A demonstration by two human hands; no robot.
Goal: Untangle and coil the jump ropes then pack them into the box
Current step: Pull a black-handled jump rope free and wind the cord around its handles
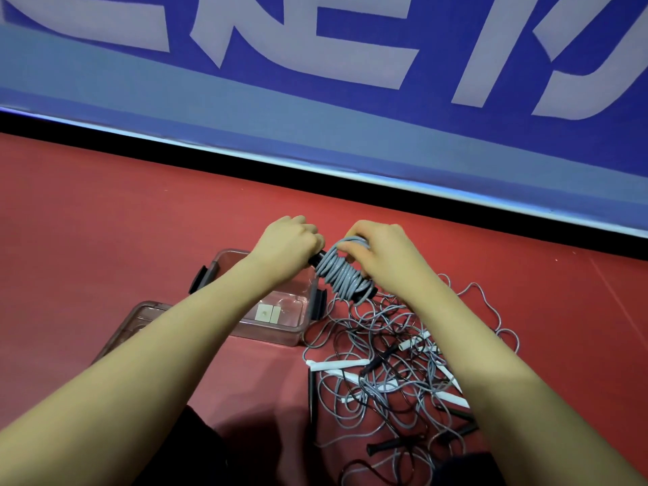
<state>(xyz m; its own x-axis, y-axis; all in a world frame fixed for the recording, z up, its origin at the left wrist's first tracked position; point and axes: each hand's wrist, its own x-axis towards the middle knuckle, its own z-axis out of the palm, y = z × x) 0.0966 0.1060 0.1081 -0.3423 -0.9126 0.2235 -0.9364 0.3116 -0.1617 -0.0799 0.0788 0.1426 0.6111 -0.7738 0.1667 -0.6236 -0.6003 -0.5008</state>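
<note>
A grey jump rope (pixel 342 273) is wound in a tight coil around its black handles, held in the air above the floor. My left hand (pixel 289 240) grips the black handle end at the coil's left. My right hand (pixel 380 250) wraps over the top of the coil, thumb pressing on the grey turns. Below the coil lies a tangled pile of ropes (pixel 396 377) in grey and black, with white handles and black handles mixed in. The clear plastic box (pixel 277 331) stands open on the floor under my left forearm, its inside partly hidden.
The box's clear lid (pixel 136 326) lies on the red floor to the left of the box. A blue banner with large white letters (pixel 315 82) runs along the back, edged by a black strip. My dark-clothed knees show at the bottom edge.
</note>
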